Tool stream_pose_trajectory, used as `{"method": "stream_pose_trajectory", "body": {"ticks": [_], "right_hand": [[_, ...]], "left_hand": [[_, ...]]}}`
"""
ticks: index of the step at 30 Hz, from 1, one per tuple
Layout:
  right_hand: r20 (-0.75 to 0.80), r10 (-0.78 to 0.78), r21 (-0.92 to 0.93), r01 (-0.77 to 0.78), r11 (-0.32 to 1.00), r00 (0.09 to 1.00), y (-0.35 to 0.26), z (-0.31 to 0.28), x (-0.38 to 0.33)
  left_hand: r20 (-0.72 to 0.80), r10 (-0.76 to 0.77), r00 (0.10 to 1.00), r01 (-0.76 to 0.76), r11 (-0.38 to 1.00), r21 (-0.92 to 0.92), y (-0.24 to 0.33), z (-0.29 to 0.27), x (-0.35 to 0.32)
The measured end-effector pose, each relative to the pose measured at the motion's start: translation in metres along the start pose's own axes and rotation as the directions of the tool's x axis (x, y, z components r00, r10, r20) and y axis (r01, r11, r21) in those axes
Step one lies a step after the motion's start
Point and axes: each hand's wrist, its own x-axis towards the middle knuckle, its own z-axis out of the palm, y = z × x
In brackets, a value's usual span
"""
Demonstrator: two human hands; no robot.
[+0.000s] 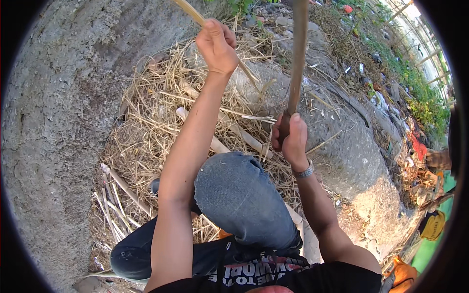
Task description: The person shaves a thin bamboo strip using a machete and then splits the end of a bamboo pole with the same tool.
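My left hand [217, 49] is raised at the top middle, fingers wrapped around a thin pale bamboo strip [191, 11]. The strip runs from the upper edge down past my hand toward a grey rock. To the right, my right hand [294, 141] grips the dark handle of a machete [298, 53]. Its long brownish blade points up and leaves the picture at the top. Strip and blade are apart where they show. Below my hands, dry pale shavings [146, 122] cover the ground, with several bamboo pieces [244, 136] lying among them.
A large rough rock wall [53, 122] fills the left side. Another boulder [342, 151] lies right of my right hand. My bent knee [239, 190] in jeans stands between my arms. Litter and green plants [420, 93] line the far right, near a yellow object [432, 225].
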Motion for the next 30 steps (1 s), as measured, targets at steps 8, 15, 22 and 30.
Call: {"method": "stream_pose_trajectory", "body": {"ticks": [8, 15, 22, 30], "right_hand": [[-0.233, 0.234, -0.459, -0.319, 0.829, 0.944, 0.188, -0.077, 0.015], [0.262, 0.629, 0.357, -0.679, 0.642, 0.732, 0.130, -0.092, 0.021], [-0.019, -0.064, 0.073, 0.065, 0.995, 0.998, 0.042, -0.027, -0.008], [-0.226, 0.398, -0.250, -0.448, 0.858, 0.889, 0.187, -0.092, 0.004]], "left_hand": [[0.079, 0.004, 0.997, -0.007, 0.999, 0.039, 0.000, -0.006, -0.002], [0.117, -0.038, 0.992, 0.023, 0.992, 0.127, 0.000, -0.019, -0.002], [0.114, -0.005, 0.993, -0.012, 0.990, 0.144, 0.006, -0.018, 0.006], [0.133, -0.040, 0.990, 0.031, 0.997, 0.069, 0.003, -0.018, 0.004]]}}
